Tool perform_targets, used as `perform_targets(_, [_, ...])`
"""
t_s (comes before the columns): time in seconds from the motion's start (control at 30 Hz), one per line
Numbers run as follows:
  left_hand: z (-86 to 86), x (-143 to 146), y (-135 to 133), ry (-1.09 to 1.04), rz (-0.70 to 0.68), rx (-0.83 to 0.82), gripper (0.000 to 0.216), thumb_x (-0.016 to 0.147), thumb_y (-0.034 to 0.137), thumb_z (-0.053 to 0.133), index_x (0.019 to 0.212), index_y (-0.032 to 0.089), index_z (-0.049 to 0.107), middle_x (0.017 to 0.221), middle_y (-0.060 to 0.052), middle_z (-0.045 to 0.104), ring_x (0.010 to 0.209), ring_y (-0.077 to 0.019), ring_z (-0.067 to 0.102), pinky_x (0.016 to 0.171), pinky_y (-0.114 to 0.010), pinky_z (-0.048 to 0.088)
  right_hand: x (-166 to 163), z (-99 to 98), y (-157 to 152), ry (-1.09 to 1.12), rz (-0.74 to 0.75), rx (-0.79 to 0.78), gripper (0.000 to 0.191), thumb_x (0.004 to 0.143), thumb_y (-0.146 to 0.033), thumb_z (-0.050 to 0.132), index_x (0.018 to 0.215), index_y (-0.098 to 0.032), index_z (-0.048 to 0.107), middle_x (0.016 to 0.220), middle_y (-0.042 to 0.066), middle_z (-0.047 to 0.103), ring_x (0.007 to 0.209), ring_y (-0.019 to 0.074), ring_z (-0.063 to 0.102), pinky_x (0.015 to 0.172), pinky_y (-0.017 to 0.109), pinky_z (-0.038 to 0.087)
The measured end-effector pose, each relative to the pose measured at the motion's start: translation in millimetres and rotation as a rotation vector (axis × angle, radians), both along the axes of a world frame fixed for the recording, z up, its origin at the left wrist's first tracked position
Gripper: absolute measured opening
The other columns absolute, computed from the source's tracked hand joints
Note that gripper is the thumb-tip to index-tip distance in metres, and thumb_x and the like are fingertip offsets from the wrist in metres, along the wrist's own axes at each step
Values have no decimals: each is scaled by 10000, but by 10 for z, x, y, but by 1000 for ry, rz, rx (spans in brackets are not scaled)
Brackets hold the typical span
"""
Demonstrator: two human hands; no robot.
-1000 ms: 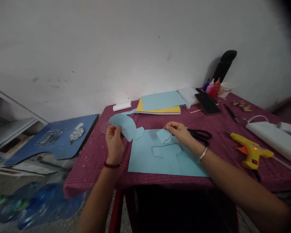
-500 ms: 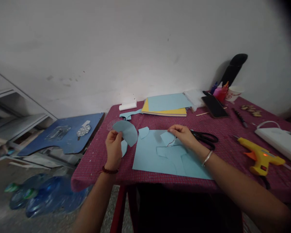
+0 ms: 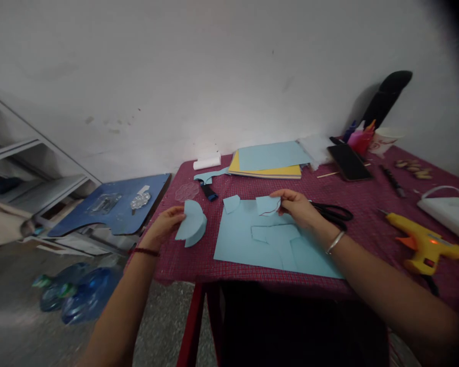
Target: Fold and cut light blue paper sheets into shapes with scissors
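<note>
Between the thumb and fingers of my left hand (image 3: 167, 224) is a light-blue half-round paper piece (image 3: 191, 218). Under it, another curved blue paper piece (image 3: 198, 235) partly shows. My right hand (image 3: 295, 205) pinches a small blue paper scrap (image 3: 266, 205) with a dark curved line along its lower edge. That scrap is above a large blue sheet (image 3: 237, 239), which bears pencil outlines and cuts. A second small cut piece (image 3: 231, 203) lies at the sheet's top left corner. Black-handled scissors (image 3: 334, 213) lie just beyond my right hand, their blades hidden.
A yellow glue gun (image 3: 424, 242) with a lit orange light lies at the right. Behind are a paper stack (image 3: 268, 158), a phone (image 3: 349, 162), paint bottles (image 3: 361, 140) and a cutter (image 3: 207, 190). A blue board (image 3: 110, 209) stands left of the table.
My left hand has lowered the half-round piece toward the table, over the other curved piece, and turned it. My right hand still holds the scrap, now tilted differently. The view has shifted slightly.
</note>
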State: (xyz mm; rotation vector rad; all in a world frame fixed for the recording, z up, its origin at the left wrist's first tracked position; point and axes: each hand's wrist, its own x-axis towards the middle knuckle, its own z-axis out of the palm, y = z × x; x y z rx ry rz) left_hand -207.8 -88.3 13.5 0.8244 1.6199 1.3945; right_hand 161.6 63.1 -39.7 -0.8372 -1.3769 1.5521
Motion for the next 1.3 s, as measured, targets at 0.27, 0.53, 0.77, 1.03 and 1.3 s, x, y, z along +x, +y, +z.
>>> perform_targets(0.27, [37,135,150,207,-28,40,300,456,127,823,711,153,668,546,19,627,458,-120,532,443,-201,380,-8,23,-13,-38,4,41,232,638,-271,661,852,-179,654,571,-42,613,472,94,526,466,217,426])
perform_targets(0.53, [141,1250,663,253,-281,221,150,572,159,790,698,177,712,663,-34,683,584,-148,585,510,-221,434,-41,51,-60,-86,12,111,328,710,-484,657,660,-184,535,594,-23,612,443,75,495,442,205,413])
perform_targets(0.77, [-107,1806,1057,115,-329,266,200,580,239,795,561,159,613,519,-11,615,484,-128,562,459,-217,425,-20,81,-62,-189,64,188,282,824,-460,531,726,-198,501,618,-29,591,458,80,484,468,216,417])
perform_targets(1.03, [-409,1397,1176,-184,47,300,232,577,279,731,684,172,555,626,35,600,538,-95,566,514,-215,475,215,285,-206,-601,375,455,347,588,-249,799,890,-178,642,826,26,649,751,182,581,704,305,443])
perform_targets(1.3, [-427,1259,1216,-341,206,345,224,510,97,663,647,183,508,549,60,547,478,-95,522,470,-213,437,265,349,-508,-1345,460,901,492,681,-413,772,1075,-162,619,1032,120,654,947,283,609,775,336,432])
